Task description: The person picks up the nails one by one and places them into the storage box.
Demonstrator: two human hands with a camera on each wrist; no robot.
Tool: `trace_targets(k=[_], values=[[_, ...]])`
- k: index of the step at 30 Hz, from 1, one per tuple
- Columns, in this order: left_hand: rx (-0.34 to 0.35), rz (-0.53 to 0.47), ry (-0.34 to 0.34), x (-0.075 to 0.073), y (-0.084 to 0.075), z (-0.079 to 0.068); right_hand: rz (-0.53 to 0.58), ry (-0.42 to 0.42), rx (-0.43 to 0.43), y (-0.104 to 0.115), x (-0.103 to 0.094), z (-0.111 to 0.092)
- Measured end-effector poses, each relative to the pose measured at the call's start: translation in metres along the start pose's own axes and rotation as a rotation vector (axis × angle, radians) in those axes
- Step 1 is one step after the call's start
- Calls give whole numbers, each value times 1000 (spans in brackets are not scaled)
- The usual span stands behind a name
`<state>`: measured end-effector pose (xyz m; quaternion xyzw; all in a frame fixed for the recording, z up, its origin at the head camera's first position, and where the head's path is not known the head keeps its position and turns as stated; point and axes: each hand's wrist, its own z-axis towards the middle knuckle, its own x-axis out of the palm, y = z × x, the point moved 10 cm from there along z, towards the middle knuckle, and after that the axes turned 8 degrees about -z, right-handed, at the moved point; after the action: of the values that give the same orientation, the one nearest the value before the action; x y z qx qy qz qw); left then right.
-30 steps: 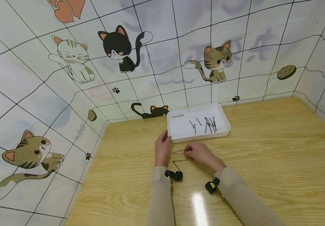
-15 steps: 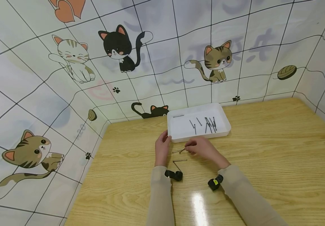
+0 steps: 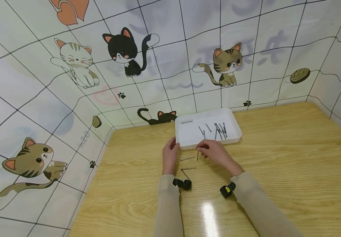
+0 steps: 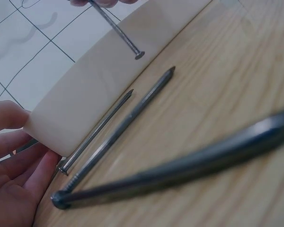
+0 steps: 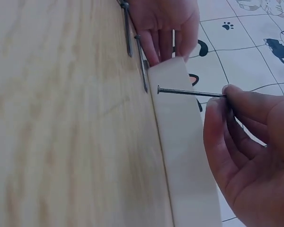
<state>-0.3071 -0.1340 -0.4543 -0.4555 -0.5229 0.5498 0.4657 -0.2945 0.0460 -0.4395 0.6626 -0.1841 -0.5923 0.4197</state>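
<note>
My right hand (image 3: 213,152) pinches a steel nail (image 3: 197,155) between thumb and fingertips, just in front of the white tray (image 3: 209,144). In the right wrist view that nail (image 5: 189,92) sticks out from the fingertips, its flat head at the far end. My left hand (image 3: 170,156) grips the tray's front left corner, thumb and fingers on its two sides. Beside it, a nail (image 3: 187,159) lies on the table nearest the tray. Two more nails lie with their heads together, one sideways (image 3: 189,169) and one slanting toward the left wrist (image 3: 186,175).
Several dark nails (image 3: 220,131) lie in the tray, mostly on its right side. One small group (image 3: 187,122) lies apart at the tray's back left. A cat-printed wall sheet (image 3: 164,65) stands behind the wooden table (image 3: 277,158).
The right hand has lifted one nail from beside another, moved toward the tray and turned the nail head-down. The left hand stays on the tray corner.
</note>
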Motion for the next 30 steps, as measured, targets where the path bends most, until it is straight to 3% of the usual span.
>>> trace_targets(k=[2,5,9,13,30], values=[[-7,4,-6,0,0,-1,-45,-11,-1,1,-4,-1],[-12,-6,-12,-3,14,7,-105,-25,-9,2,-8,-1],[-7,-22,-27,-6,32,18,-205,-45,-83,9,-10,-3],[2,-19,-30,-5,32,19,-270,-55,-132,14,-7,-3],[-9,-42,-3,-4,33,20,-275,-2,-163,15,6,0]])
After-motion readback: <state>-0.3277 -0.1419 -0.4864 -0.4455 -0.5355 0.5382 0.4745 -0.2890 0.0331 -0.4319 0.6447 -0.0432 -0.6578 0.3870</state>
